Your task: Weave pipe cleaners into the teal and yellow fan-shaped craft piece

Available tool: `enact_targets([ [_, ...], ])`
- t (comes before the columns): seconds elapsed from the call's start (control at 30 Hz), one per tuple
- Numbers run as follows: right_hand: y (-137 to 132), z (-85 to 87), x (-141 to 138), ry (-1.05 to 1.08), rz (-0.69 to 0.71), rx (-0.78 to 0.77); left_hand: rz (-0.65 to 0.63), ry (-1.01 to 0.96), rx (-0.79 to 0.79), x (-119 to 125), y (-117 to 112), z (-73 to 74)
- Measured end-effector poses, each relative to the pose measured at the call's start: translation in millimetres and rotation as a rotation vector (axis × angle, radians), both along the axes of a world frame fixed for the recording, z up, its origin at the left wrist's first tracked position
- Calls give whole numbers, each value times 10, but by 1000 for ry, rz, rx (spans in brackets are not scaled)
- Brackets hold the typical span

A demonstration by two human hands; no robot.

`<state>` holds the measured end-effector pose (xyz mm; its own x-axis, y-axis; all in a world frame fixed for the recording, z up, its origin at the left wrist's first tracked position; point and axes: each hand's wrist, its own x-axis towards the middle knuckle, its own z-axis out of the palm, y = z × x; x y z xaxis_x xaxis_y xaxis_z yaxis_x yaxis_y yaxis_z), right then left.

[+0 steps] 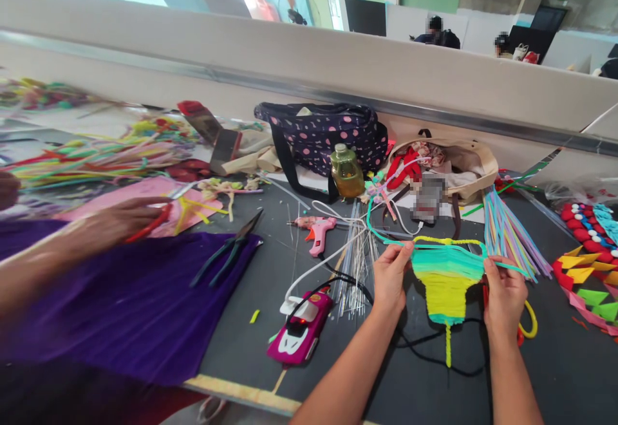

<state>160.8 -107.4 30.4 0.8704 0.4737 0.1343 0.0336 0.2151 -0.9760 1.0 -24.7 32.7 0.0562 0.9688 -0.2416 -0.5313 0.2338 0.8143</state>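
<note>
Between my two hands is a flat shape of green and yellow pipe cleaners (447, 290), wide at the top and narrower below, with a yellow stem hanging down. My left hand (392, 278) pinches its upper left corner. At the upper right corner, my right hand (505, 290) pinches a green pipe cleaner (514, 268) that runs across the top and sticks out past the fingers. A long green end loops up beyond my left hand. Yellow and red scissor-like handles (530, 321) show partly behind my right wrist.
A pink glue gun (316, 230), a magenta power strip (302, 328) and thin wires (357, 290) lie to the left. Another person's hand (125, 216) holds red-handled scissors beside pliers (229, 251) on purple cloth. Behind stand a bottle (346, 174) and bags; pipe cleaners (512, 232) lie right.
</note>
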Motion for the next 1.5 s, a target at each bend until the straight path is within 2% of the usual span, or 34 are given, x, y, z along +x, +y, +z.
enact_targets([
  [0.3, -31, -19, 81, -72, -113, -56, -16, -41, -36, -16, -1, 26],
  [0.4, -32, -26, 91, -47, -93, -65, -31, -91, -58, -18, -1, 66],
  [0.5, -28, -35, 87, -13, -68, -88, 8, -130, -77, -11, 5, 77],
  [0.77, -6, -37, -9, 31, 66, -143, 173, -270, -106, 13, 56, -33],
  [0.93, 4, -35, -57, 74, 128, -160, 244, -294, -100, 0, 76, -48],
  [1.27, 14, -32, -111, 123, 183, -190, 272, -325, -99, -28, 92, -9],
  [1.5, 20, -26, -131, 177, 191, -145, 251, -326, -107, -53, 108, -8],
])
